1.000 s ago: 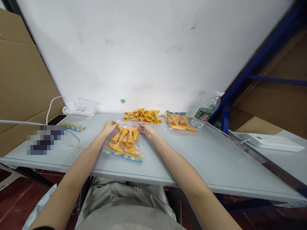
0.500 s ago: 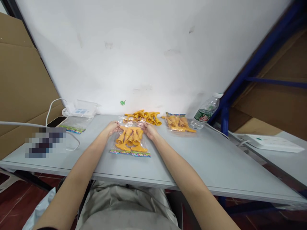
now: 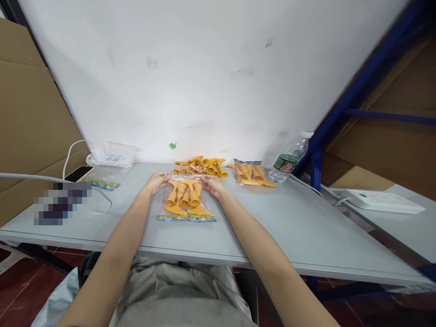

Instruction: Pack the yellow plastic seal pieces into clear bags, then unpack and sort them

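Observation:
A clear plastic bag (image 3: 185, 200) with a colourful printed strip holds several orange plastic toys and lies flat on the grey table (image 3: 272, 227). My left hand (image 3: 156, 182) pinches the bag's far left corner. My right hand (image 3: 211, 184) pinches the far right corner. Both hands have their fingers closed on the bag's top edge. A loose pile of the same orange toys (image 3: 200, 166) lies just behind the bag near the wall.
A second filled bag (image 3: 252, 173) lies to the right, beside a tilted water bottle (image 3: 290, 157). Empty bags (image 3: 102, 175), a white power strip (image 3: 111, 158) with cable and a phone sit at the left. Cardboard stands left; a blue rack right.
The bag has turned from a slant to lie square in front of me and slid a little to the right. Both hands stay on its top corners.

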